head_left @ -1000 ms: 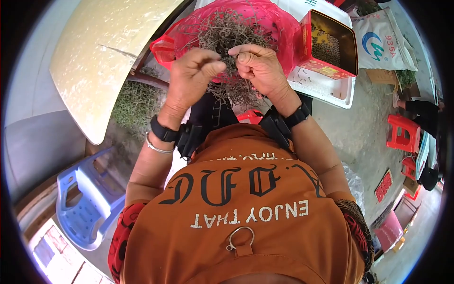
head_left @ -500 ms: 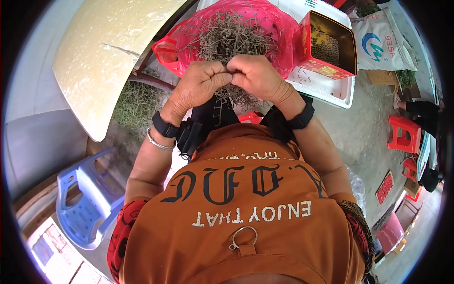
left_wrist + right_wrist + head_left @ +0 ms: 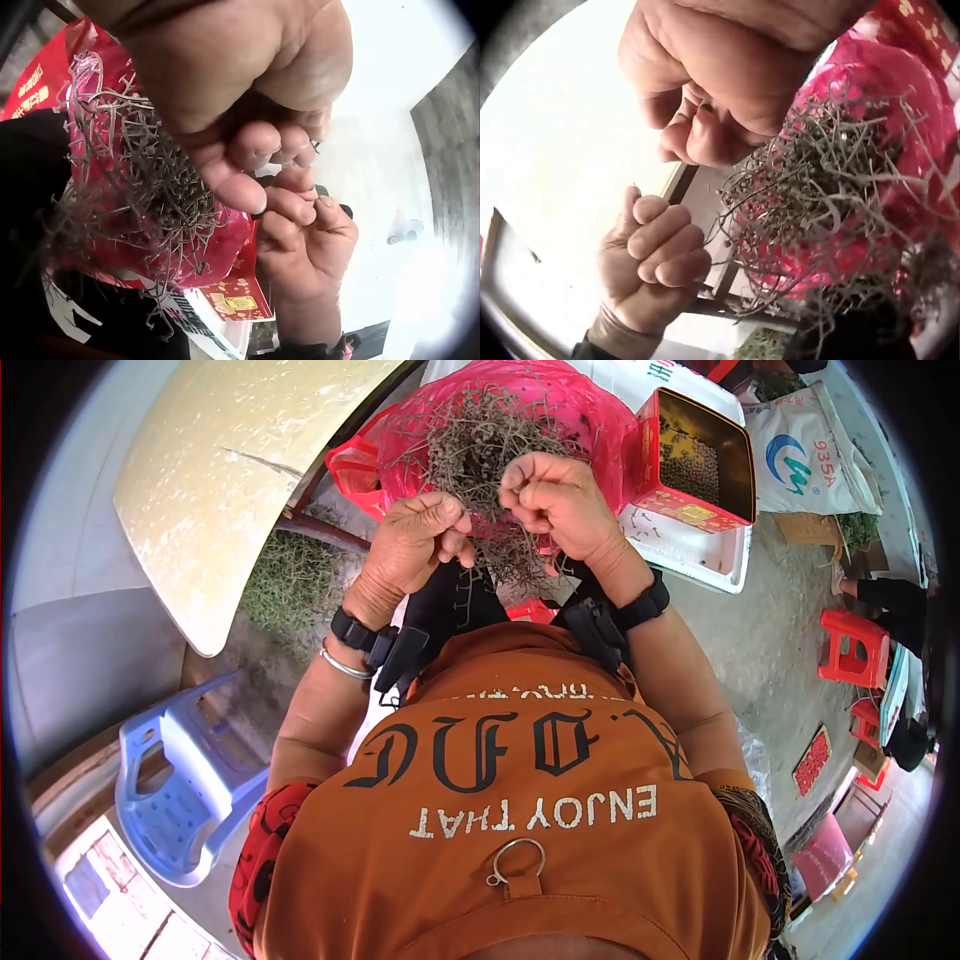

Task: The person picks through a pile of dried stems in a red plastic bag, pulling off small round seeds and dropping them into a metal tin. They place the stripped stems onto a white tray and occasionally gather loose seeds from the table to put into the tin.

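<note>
A tangled heap of dry, brownish plant stems (image 3: 480, 440) lies in a pink plastic bag (image 3: 600, 425) in front of the person, with some stems hanging over the near edge. At the near left of the heap is the left hand (image 3: 415, 540), its fingers curled inward. A tiny dried twig tip (image 3: 635, 187) pokes out between its thumb and index finger in the right wrist view. The right hand (image 3: 568, 510) is held over the heap's right side, apart from the left. Its fingers and thumb are curled together around a small dark piece (image 3: 705, 108), mostly hidden.
A red tin box (image 3: 695, 510) holding many small round brownish pieces stands on a white foam tray (image 3: 735, 560) at the right. A yellowish board (image 3: 220, 480) rises at the left above greenish plant stems (image 3: 285, 580). Further out are a blue chair (image 3: 170, 800) and a red stool (image 3: 850, 647).
The hands start apart, come together fingertip to fingertip half a second ago, and are now apart again. The right hand has moved up and right; the left has dropped slightly.
</note>
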The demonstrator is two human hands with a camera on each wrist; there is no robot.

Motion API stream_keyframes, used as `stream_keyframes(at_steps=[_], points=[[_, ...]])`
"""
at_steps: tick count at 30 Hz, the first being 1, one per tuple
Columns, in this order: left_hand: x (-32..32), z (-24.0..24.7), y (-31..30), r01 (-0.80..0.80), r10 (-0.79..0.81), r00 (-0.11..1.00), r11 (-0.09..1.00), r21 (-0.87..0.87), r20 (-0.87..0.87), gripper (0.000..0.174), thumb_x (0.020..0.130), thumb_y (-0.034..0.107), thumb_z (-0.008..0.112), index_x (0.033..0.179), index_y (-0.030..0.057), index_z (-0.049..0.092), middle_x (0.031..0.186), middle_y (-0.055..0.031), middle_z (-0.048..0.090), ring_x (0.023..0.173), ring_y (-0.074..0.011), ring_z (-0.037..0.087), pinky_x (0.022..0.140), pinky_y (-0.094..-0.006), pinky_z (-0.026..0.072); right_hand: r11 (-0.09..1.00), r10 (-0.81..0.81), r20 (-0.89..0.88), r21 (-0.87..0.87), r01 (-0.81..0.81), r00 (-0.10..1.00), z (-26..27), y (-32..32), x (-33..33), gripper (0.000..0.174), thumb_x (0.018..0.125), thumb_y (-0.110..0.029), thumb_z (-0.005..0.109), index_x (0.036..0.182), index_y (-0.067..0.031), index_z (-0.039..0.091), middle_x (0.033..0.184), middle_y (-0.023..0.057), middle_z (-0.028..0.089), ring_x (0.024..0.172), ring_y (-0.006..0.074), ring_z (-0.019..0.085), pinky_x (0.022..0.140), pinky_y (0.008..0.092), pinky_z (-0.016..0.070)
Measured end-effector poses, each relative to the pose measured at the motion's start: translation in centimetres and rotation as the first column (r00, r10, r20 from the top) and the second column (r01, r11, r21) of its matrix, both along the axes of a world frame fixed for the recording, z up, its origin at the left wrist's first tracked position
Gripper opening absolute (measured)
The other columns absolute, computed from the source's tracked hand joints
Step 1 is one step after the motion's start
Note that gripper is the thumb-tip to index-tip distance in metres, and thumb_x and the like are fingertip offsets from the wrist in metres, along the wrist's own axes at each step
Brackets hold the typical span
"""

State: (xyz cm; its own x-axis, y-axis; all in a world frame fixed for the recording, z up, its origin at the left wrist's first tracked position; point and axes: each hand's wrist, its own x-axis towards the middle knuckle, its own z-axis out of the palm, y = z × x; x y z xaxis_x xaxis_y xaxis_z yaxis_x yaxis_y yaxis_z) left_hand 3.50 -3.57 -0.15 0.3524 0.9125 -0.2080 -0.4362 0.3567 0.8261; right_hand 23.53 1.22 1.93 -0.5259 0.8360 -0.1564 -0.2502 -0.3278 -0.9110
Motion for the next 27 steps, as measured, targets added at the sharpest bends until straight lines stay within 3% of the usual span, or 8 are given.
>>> stream_keyframes(at_steps=[3,5,8,10,13,17,21,27], points=[[0.3,-0.1,0.0,0.001,-0.001,0.999,1.000,-0.008,0.052,0.024,0.085,0.023,0.059,0.076,0.0000,0.058,0.060,-0.0020,0.052,0.049,-0.0111,0.051,0.048,-0.0212,0.0407,0.993,0.112,0.004,-0.040,-0.112,0.994,0.2,-0.4,-0.3,0.022,0.083,-0.019,0.055,0.069,-0.0025,0.055,0.059,-0.0015,0.049,0.048,0.0076,0.043,0.041,0.0218,0.0338],[0.2,0.3,-0.1,0.034,-0.027,0.981,0.999,0.036,-0.190,0.022,0.085,0.020,0.059,0.076,-0.0003,0.057,0.060,-0.0015,0.052,0.051,-0.0102,0.051,0.048,-0.0216,0.0412,0.984,0.169,0.001,-0.062,-0.169,0.986,0.8,-0.7,-0.7,0.025,0.084,-0.021,0.055,0.067,-0.0032,0.055,0.058,-0.0024,0.048,0.048,0.0068,0.041,0.040,0.0204,0.0322],[0.4,1.2,-0.2,0.104,-0.034,0.905,0.984,0.143,-0.423,0.020,0.086,0.017,0.058,0.076,-0.0002,0.057,0.060,-0.0010,0.051,0.053,-0.0095,0.051,0.049,-0.0219,0.0418,0.853,0.225,0.587,0.267,-0.449,0.777,2.2,-0.8,-1.0,0.030,0.084,-0.031,0.058,0.069,-0.0051,0.055,0.053,-0.0039,0.042,0.047,0.0053,0.039,0.039,0.0206,0.0294],[0.5,1.6,-0.5,0.219,0.012,0.777,0.932,0.288,-0.629,0.018,0.087,0.014,0.056,0.076,0.0002,0.056,0.060,-0.0005,0.051,0.053,-0.0090,0.050,0.049,-0.0222,0.0423,0.846,0.267,0.558,0.255,-0.468,0.786,1.0,-0.7,-1.0,0.031,0.083,-0.033,0.058,0.069,-0.0051,0.055,0.053,-0.0042,0.041,0.047,0.0050,0.039,0.039,0.0208,0.0298],[0.3,1.8,-0.7,0.306,0.023,0.739,0.878,0.367,-0.674,0.018,0.087,0.013,0.055,0.075,0.0005,0.056,0.059,-0.0002,0.051,0.053,-0.0081,0.050,0.050,-0.0217,0.0425,0.831,0.346,0.495,0.232,-0.505,0.797,-0.5,-0.6,-1.1,0.034,0.082,-0.037,0.060,0.071,-0.0051,0.055,0.053,-0.0046,0.040,0.048,0.0043,0.039,0.040,0.0214,0.0304],[0.2,1.1,-1.1,0.271,-0.044,0.789,0.920,0.283,-0.612,0.018,0.089,0.016,0.054,0.078,0.0014,0.056,0.062,-0.0007,0.054,0.055,-0.0072,0.052,0.050,-0.0200,0.0417,0.864,0.325,0.432,0.226,-0.450,0.841,-1.1,-1.0,-0.6,0.040,0.081,-0.040,0.061,0.069,-0.0033,0.053,0.055,-0.0039,0.044,0.051,0.0064,0.044,0.043,0.0240,0.0348],[0.1,0.2,-1.2,0.242,-0.097,0.802,0.955,0.172,-0.589,0.018,0.089,0.018,0.053,0.081,0.0020,0.057,0.062,-0.0007,0.055,0.055,-0.0068,0.053,0.049,-0.0190,0.0407,0.757,0.203,0.470,0.480,-0.442,0.859,-1.2,-1.0,-0.9,0.034,0.080,-0.034,0.061,0.071,-0.0025,0.053,0.055,0.0004,0.048,0.051,0.0132,0.047,0.047,0.0284,0.0382],[0.4,0.6,-1.5,0.239,-0.171,0.764,0.971,0.026,-0.622,0.018,0.089,0.019,0.053,0.085,0.0019,0.058,0.060,-0.0002,0.055,0.052,-0.0071,0.053,0.047,-0.0191,0.0400,0.490,-0.111,0.753,0.609,-0.623,0.649,-0.1,-1.7,-1.7,0.021,0.075,-0.025,0.058,0.072,-0.0044,0.055,0.065,0.0132,0.057,0.064,0.0311,0.057,0.057,0.0400,0.0447]])
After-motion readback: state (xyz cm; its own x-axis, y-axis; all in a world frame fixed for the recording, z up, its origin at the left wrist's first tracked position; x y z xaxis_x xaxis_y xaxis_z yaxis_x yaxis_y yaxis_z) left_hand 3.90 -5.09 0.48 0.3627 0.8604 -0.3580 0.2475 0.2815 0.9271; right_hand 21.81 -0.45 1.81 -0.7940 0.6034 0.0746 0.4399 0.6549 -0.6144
